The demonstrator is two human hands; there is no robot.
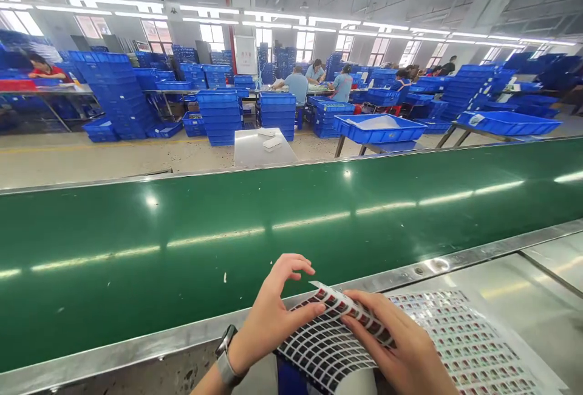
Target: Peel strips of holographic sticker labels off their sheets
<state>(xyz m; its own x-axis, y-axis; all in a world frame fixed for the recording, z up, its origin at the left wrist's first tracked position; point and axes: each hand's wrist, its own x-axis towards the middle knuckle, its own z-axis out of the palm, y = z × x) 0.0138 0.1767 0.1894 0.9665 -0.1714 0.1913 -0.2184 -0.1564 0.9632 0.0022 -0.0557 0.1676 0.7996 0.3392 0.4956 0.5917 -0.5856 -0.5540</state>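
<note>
A curled sheet [328, 346] with a white grid and dark squares is raised at the bottom centre, its top edge rolled over. My right hand [392, 334] pinches the rolled edge between thumb and fingers. At the sheet's left side is my left hand [280, 304], fingers apart and curved, its thumb at the sheet's upper edge. A watch with a grey band [225, 355] is on my left wrist. To the right, a flat sheet of small printed labels [473, 340] lies on the metal table [514, 279].
A green conveyor belt [204, 219] with a metal rim crosses in front. Beyond it stand a small metal table [250, 149], a blue tray [380, 133] on legs and stacked blue crates [221, 118]. Several people sit farther back, one in a blue shirt [297, 86].
</note>
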